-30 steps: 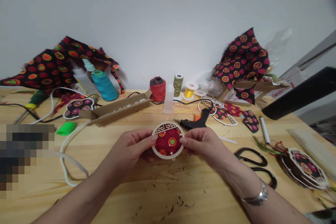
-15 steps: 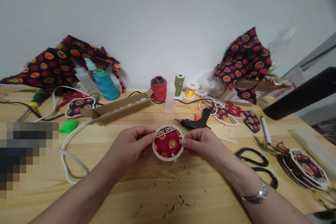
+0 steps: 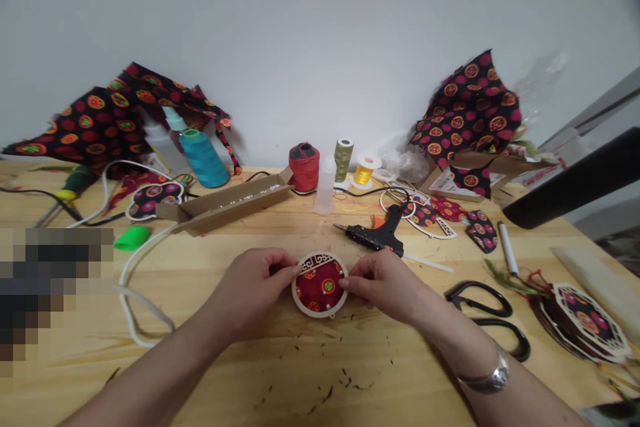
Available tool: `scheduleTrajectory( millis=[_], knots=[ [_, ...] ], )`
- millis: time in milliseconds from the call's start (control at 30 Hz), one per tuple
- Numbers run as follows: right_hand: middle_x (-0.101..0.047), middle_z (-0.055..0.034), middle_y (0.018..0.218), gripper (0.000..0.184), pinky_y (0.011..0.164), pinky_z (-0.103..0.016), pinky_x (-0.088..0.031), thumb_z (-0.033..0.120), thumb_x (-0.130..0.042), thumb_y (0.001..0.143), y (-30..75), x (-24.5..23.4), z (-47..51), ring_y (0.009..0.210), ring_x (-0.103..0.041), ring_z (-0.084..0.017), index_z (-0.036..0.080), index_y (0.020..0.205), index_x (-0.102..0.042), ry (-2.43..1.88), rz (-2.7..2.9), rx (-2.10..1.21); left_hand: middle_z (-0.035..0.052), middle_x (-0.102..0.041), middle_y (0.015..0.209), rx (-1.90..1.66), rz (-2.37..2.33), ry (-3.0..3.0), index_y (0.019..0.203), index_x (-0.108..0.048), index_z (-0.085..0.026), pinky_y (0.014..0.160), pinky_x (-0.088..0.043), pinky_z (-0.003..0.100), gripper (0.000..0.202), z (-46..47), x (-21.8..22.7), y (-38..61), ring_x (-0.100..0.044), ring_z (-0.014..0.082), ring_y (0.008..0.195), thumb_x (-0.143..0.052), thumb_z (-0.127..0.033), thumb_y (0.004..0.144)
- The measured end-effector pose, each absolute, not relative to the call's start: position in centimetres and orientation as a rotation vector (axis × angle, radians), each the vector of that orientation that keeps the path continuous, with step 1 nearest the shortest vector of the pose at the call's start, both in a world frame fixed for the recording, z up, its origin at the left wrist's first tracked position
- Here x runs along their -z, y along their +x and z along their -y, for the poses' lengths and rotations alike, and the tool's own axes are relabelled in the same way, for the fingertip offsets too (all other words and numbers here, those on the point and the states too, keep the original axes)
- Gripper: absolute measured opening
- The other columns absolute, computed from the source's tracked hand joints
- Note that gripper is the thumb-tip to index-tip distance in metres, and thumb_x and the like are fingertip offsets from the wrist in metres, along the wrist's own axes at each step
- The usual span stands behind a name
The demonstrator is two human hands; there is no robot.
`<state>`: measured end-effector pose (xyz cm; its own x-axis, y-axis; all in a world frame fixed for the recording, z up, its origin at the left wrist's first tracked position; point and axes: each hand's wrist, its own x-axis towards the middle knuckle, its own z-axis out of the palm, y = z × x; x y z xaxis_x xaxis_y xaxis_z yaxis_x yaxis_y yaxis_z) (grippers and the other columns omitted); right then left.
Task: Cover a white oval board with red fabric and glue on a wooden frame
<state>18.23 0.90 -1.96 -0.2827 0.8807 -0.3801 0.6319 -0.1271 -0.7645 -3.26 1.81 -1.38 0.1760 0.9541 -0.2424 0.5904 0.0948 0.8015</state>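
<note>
A round wooden frame ornament (image 3: 320, 285) filled with red patterned fabric, with a fretwork strip across its top, is low over the wooden table (image 3: 300, 373). My left hand (image 3: 250, 287) pinches its left rim with closed fingers. On the opposite rim, my right hand (image 3: 385, 283) grips it the same way; a silver bracelet (image 3: 487, 379) sits on that wrist. A black hot glue gun (image 3: 375, 235) lies just behind the ornament.
Black scissors (image 3: 487, 310) lie right of my hands, beside a finished octagonal ornament (image 3: 585, 320). A long cardboard box (image 3: 225, 203), thread spools (image 3: 303, 167), a teal cone (image 3: 203, 157), patterned fabric piles (image 3: 465, 113) and a white cord (image 3: 130, 280) crowd the back and left.
Both hands have lowered the round ornament toward the table and a little nearer to me. Their grip on its two rims is unchanged.
</note>
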Motion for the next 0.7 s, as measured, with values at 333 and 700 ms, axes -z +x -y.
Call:
scheduleTrajectory(
  millis=[333,700],
  knots=[
    [-0.046,0.0030,0.046,0.031,0.044,-0.025,-0.027,0.042,-0.063,0.076,18.4,1.7,-0.8,0.045,-0.035,-0.009,0.017,0.057,-0.064,-1.743,1.978,-0.929,0.0011,-0.075,0.072,-0.480,-1.519,1.711,0.071,-0.074,-0.024,0.067,-0.043,0.031,0.023,-1.7,1.5,-3.3,-0.065,0.0241,0.071,-0.056,-0.037,0.076],
    [-0.057,-0.0068,0.118,0.061,0.098,-0.041,-0.037,0.030,-0.072,0.073,18.4,-0.4,-0.2,0.114,-0.041,-0.024,0.025,0.129,-0.046,-0.993,2.422,-0.782,0.0014,-0.076,0.078,-0.452,-1.444,1.849,0.075,-0.076,-0.024,0.070,-0.043,0.030,0.023,-1.5,1.2,-3.2,-0.065,0.0233,0.075,-0.054,-0.032,0.078]
  ],
)
